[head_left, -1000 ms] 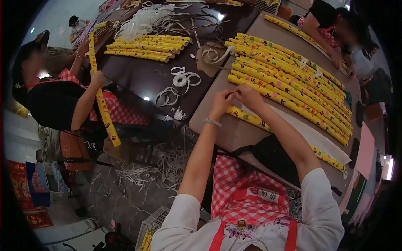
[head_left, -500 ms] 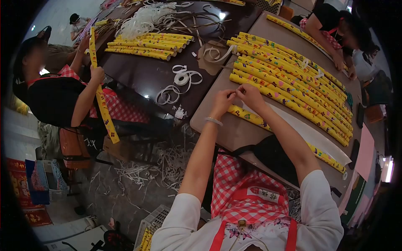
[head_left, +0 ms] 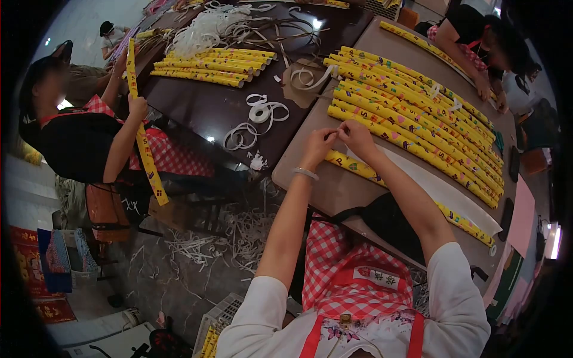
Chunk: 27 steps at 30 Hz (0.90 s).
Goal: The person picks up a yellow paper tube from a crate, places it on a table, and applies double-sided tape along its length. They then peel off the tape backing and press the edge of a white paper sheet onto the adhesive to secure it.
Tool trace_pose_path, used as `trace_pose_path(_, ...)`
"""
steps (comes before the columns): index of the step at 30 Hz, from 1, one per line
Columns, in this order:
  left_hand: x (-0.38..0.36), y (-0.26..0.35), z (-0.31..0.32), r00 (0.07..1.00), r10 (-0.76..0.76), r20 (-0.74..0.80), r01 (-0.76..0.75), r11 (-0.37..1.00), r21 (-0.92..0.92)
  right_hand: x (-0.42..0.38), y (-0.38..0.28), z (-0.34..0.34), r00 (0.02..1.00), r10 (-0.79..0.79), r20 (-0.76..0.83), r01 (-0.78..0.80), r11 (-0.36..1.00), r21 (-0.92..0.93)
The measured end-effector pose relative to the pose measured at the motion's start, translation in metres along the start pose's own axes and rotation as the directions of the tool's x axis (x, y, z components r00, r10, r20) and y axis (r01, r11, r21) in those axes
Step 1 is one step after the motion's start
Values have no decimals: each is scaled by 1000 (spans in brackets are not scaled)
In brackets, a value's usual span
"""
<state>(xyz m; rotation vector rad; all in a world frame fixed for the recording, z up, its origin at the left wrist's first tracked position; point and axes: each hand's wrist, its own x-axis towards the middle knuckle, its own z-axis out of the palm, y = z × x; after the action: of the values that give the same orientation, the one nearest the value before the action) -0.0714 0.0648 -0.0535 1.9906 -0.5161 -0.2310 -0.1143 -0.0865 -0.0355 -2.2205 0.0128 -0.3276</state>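
Note:
My left hand (head_left: pixel 319 145) and my right hand (head_left: pixel 356 136) meet at the fingertips over the near table, both pinched closed. Whatever lies between the fingers is too small to make out. Just below them, a yellow printed tube (head_left: pixel 358 169) lies across the table, partly hidden by my right forearm. Beside that tube is a white sheet (head_left: pixel 418 180), running along its far side. Beyond my hands, several yellow printed tubes (head_left: pixel 412 125) lie side by side in a row.
A roll of white tape (head_left: pixel 259 113) with loose loops sits on the dark table (head_left: pixel 203 113), near another stack of yellow tubes (head_left: pixel 209 67). At left a person (head_left: pixel 83 140) holds a yellow strip (head_left: pixel 143 143). Another person (head_left: pixel 471 53) works at far right. White scraps (head_left: pixel 197 247) litter the floor.
My hands keep nearly the same pinch and place. The person at left has shifted very slightly with the yellow strip; the tubes on the tables have not moved.

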Motion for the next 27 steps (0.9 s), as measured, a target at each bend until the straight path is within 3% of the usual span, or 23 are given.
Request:
trace_pose_path(10, 2, 4, -3, 999, 31, -33, -32, 999, -43, 0, 4, 0, 1000, -11, 8, 11, 1000, -21)
trace_pose_path(12, 3, 10, -6, 998, -53, 34, 54, 998, -32, -1, 3, 0, 1000, -23, -3, 23, 1000, -10)
trace_pose_path(19, 4, 1, 2, 999, -22, -45, 20, 999, -45, -3, 1, 2, 1000, 2, 3, -1, 1000, -10)
trace_pose_path(27, 2, 10, 1, 994, -100, -53, 100, 995, 9, -3, 7, 7, 998, -11, -60, 10, 1000, -10)
